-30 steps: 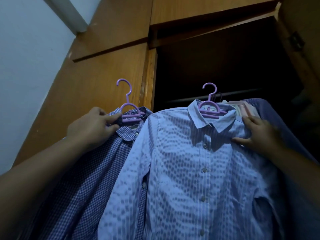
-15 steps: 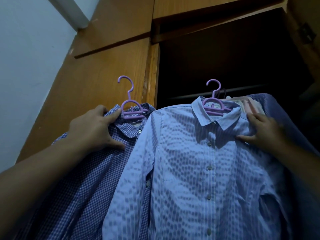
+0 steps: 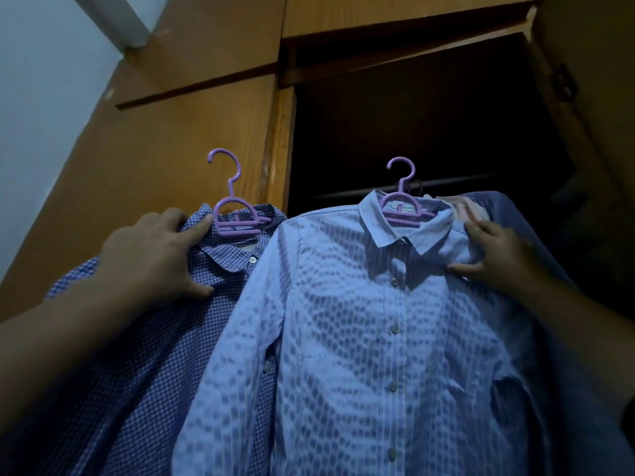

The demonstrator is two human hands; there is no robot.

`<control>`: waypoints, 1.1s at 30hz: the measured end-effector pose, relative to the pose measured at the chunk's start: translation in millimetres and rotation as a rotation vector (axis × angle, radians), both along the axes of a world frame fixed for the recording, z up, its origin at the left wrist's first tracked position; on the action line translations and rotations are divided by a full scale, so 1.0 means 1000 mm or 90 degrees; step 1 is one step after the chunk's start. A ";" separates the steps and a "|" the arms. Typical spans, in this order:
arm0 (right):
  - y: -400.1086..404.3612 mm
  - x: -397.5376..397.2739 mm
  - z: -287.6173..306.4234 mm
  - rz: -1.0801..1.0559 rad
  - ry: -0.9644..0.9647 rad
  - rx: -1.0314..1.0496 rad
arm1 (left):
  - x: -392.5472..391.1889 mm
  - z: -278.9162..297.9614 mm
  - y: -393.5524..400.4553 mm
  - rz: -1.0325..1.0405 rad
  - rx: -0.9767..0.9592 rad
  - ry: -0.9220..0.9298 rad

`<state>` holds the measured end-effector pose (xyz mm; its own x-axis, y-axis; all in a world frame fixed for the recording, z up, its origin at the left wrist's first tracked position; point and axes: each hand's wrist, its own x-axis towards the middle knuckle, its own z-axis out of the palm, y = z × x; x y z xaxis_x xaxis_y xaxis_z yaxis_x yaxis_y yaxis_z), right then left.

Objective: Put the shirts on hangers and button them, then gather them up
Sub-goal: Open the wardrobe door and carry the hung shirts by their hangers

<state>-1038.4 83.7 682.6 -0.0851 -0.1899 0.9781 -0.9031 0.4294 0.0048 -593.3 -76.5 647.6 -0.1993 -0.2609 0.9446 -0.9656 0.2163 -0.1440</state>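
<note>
Left hand (image 3: 151, 255) is gripping the checked shirt (image 3: 137, 355) at its collar, right hand (image 3: 498, 255) pinching the striped shirt (image 3: 360, 338) shoulder — probably gathering both — hangers (image 3: 233, 214) upright.

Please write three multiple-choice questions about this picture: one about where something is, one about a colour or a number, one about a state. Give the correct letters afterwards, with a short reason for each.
1. Where does the left hand grip the checked shirt?
A. at the hem
B. at the shoulder beside the collar
C. at a cuff

2. What colour are the two hangers?
A. purple
B. white
C. black

3. How is the front of the striped shirt?
A. wide open
B. buttoned down the front
C. inside out

Answers:
1 B: fingers and thumb pinch the fabric just left of the left hanger.
2 A: that hanger and the right hanger are both purple.
3 B: a closed row of buttons runs down the placket, while the right hand holds its shoulder.
</note>
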 end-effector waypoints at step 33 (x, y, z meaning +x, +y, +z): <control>-0.036 0.075 0.055 -0.355 0.071 0.022 | -0.027 0.014 0.023 0.088 -0.004 -0.066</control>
<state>-963.7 47.5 737.5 -0.0778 -0.1776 0.9810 -0.5335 0.8387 0.1095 -620.0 -53.8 661.6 -0.2588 -0.2865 0.9225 -0.9659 0.0805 -0.2460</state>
